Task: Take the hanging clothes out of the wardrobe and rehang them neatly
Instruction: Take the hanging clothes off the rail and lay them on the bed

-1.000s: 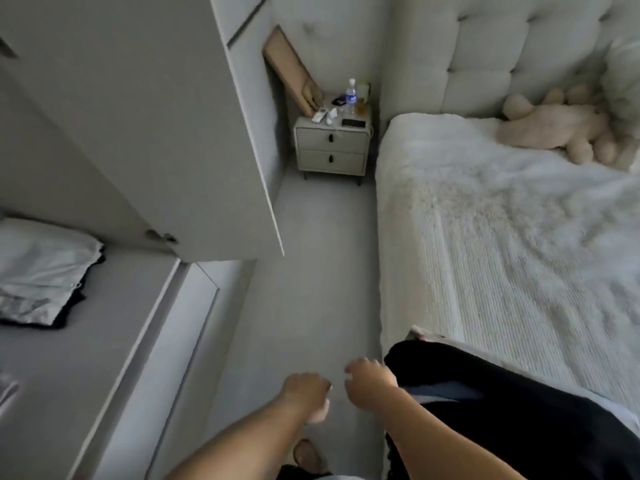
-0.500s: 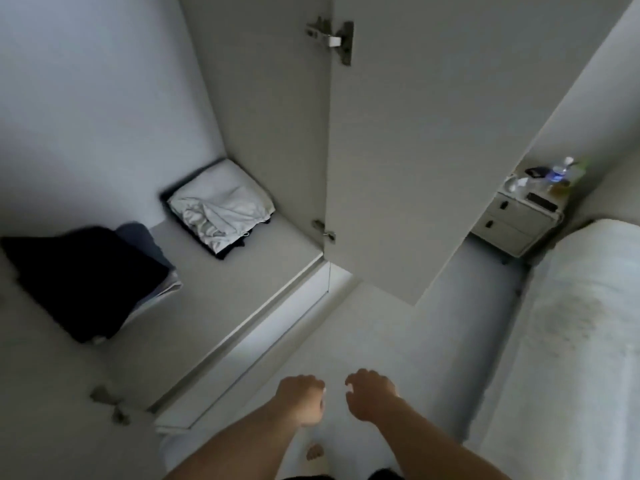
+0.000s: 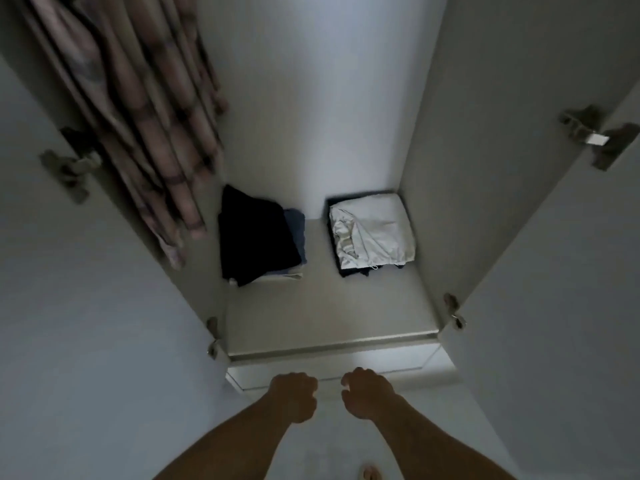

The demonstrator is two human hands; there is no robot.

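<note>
The open wardrobe [image 3: 329, 327] fills the view, both doors swung out. A pinkish patterned garment [image 3: 145, 109] hangs at the upper left inside it, blurred. On the wardrobe floor lie a folded dark pile [image 3: 256, 237] at left and a folded white pile [image 3: 372, 232] at right. My left hand [image 3: 294, 396] and my right hand [image 3: 367, 393] are held low in front of the wardrobe's base, side by side, fingers curled into loose fists with nothing in them. Neither hand touches any clothing.
The left door [image 3: 86, 306] and the right door [image 3: 554, 271] flank me closely, with metal hinges [image 3: 588, 133] showing. A foot [image 3: 370, 474] stands on the pale floor below.
My view has swung left from the bed and nightstand to face straight into the wardrobe. The hanging garment has come into view. My hands stay together, held low and shut.
</note>
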